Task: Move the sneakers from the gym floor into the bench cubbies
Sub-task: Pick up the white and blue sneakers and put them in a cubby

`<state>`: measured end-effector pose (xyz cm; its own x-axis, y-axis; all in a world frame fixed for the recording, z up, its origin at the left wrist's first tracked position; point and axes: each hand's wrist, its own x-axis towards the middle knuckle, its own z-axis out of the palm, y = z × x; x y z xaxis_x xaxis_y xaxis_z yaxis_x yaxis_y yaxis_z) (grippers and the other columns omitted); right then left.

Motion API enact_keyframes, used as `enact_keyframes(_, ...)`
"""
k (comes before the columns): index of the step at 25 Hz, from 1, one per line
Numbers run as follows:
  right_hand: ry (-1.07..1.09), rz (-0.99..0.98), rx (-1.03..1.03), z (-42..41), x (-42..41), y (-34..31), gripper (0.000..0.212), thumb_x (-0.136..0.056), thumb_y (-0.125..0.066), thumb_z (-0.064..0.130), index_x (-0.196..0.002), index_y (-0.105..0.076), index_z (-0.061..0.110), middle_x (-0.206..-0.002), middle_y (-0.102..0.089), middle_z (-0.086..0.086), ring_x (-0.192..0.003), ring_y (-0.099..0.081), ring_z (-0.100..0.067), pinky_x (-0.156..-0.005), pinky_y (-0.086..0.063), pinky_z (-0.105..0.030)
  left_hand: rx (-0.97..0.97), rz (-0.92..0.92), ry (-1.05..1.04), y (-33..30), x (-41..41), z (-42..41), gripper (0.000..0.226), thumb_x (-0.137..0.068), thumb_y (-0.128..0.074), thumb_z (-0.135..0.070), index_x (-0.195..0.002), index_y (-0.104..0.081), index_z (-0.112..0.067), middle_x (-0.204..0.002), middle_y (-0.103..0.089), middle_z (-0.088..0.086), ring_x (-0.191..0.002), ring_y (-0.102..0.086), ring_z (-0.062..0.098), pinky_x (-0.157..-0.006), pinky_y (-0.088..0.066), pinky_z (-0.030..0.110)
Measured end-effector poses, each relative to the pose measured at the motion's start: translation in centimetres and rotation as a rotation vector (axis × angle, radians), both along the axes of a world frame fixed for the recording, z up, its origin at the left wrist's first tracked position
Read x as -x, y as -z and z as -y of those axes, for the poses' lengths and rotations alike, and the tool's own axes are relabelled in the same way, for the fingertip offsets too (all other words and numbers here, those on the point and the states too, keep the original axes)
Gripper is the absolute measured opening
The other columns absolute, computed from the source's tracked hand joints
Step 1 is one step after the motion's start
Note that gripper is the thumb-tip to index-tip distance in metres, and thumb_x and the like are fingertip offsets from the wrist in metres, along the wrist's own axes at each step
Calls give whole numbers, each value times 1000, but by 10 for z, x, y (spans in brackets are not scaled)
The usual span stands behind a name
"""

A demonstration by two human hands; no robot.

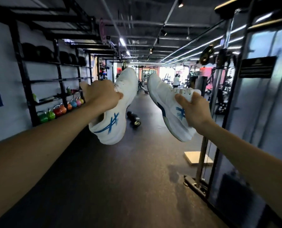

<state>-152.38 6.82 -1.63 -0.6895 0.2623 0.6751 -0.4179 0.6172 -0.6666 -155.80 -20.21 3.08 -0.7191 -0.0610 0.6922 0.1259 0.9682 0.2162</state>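
Both arms are stretched out in front of me, each hand holding one white sneaker with blue side stripes in the air above the dark gym floor. My left hand (102, 94) grips the left sneaker (119, 116) by its collar, toe pointing up and away. My right hand (193, 111) grips the right sneaker (166, 104) at its tongue and laces, toe raised, sole turned left. The two shoes hang apart, with a gap between them. No bench or cubbies are in view.
A black wall rack (58, 89) on the left holds coloured kettlebells (59, 111) and dark balls. A black roller (133, 119) lies on the floor ahead. A cable machine frame (207, 145) and its base stand at right. A person (175, 80) stands far down the aisle.
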Motion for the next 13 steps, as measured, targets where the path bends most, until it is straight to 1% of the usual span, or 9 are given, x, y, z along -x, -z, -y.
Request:
enact_keyframes(2, 34, -15, -3, -13, -26, -17, 44, -91, -57, 44, -76, -50, 3, -68, -55, -6, -64, -53, -22, -54, -40, -34, 10, -15, 15, -18, -14, -20, 40, -81, -62, -54, -78, -56, -14, -68, -52, -1, -71, -50, 24, -90, -28, 42)
enact_keyframes(4, 81, -29, 4, -32, -59, -30, 40, -90, -58, 43, -70, -48, 10, -65, -53, -1, -58, -51, -15, -48, -36, -29, 36, -26, 39, -31, -33, -46, 42, -80, -62, -56, -75, -55, -15, -64, -50, -1, -64, -45, 22, -86, -25, 43)
enact_keyframes(6, 149, -37, -14, -56, -100, -40, 36, -90, -58, 44, -68, -45, 19, -66, -54, 5, -60, -52, -9, -48, -37, -27, 67, -25, 80, -42, -56, -79, 41, -79, -61, -58, -82, -60, -17, -66, -51, -1, -67, -46, 22, -83, -23, 43)
enact_keyframes(7, 180, -42, -24, -69, -121, -44, 34, -90, -58, 44, -68, -45, 21, -67, -54, 6, -62, -53, -8, -49, -38, -26, 76, -29, 107, -47, -69, -96, 41, -78, -61, -59, -82, -60, -18, -65, -51, -1, -68, -46, 22, -82, -23, 43)
enact_keyframes(10, 266, -52, -14, -113, -197, -49, 32, -90, -58, 42, -68, -46, 22, -68, -56, 7, -64, -54, -7, -51, -39, -24, 84, -43, 214, -52, -116, -155, 42, -76, -63, -57, -70, -53, -17, -61, -48, 0, -63, -44, 21, -88, -28, 46)
enact_keyframes(11, 295, -46, -3, -127, -225, -49, 31, -90, -58, 42, -69, -47, 22, -69, -57, 7, -65, -55, -7, -51, -39, -24, 73, -47, 256, -52, -132, -174, 42, -75, -65, -56, -69, -53, -17, -60, -48, 1, -62, -44, 21, -87, -29, 46)
enact_keyframes(13, 402, -37, 4, -164, -299, -49, 31, -90, -58, 42, -70, -48, 21, -70, -57, 6, -64, -55, -8, -50, -38, -24, 41, -46, 363, -49, -178, -223, 42, -74, -68, -55, -72, -59, -14, -61, -51, 2, -62, -44, 21, -84, -26, 45)
